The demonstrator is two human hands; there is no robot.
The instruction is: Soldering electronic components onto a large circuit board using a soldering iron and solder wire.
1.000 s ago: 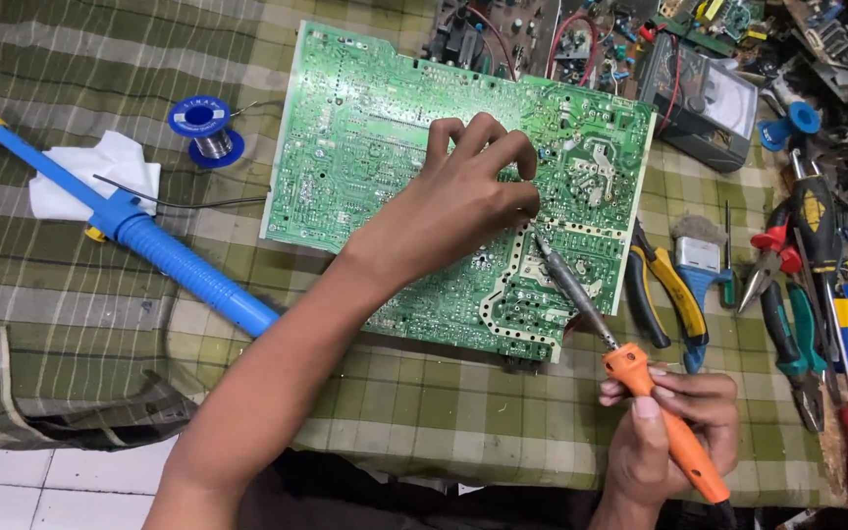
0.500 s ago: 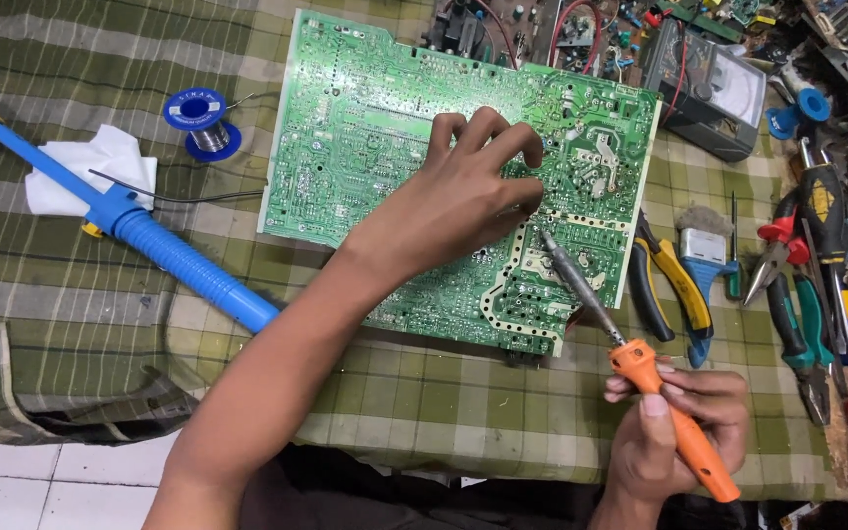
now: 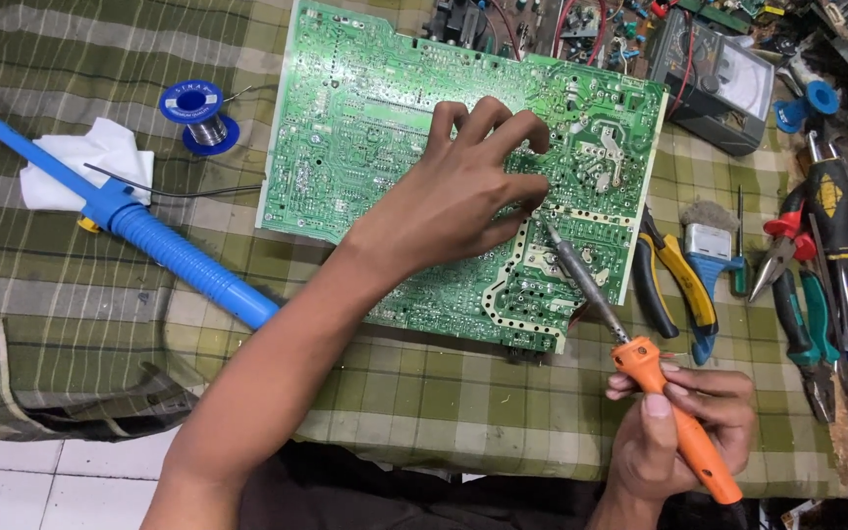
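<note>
Looking down from the head camera at a table draped in green plaid cloth. Lying solder-side up at centre: a green circuit board. Pressing on the board's right half, left hand, fingers spread and bent, holding nothing. Gripping an orange-handled soldering iron near the lower right edge, right hand, fingers closed round the handle; metal tip touching the board just beside the left fingertips. Resting left of the board: a blue desoldering pump, a white tissue, a solder spool. Crowding the right side: pliers, screwdrivers, a multimeter.
</note>
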